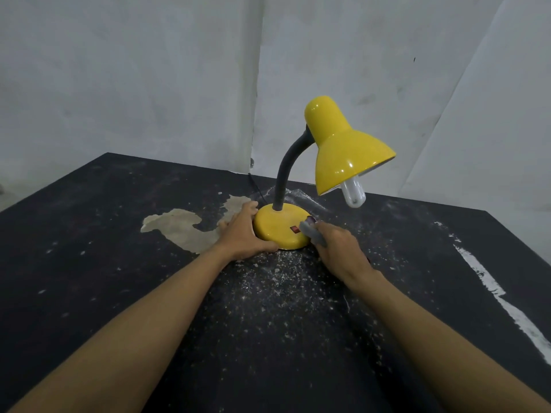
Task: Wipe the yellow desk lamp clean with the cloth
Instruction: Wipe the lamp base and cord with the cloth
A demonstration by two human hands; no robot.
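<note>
Yellow desk lamp (277,226) touches left hand (241,234) and, seemingly, right hand's (340,253) cloth (311,232).

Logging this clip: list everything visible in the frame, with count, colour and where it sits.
desk lamp: one, yellow, dark neck, upright mid-table
bulb: one, white, under the shade
switch: one, red, on the lamp base
cloth: one, grey, against the base's right edge
cord: one, black, behind the base
table: one, black, lower frame
patch: one, beige, on table left of lamp
specks: many, white, on table before the base
streak: one, white, table's right side
wall: one, white, behind table
left hand: one, grips the base's left side
right hand: one, holds the cloth
</note>
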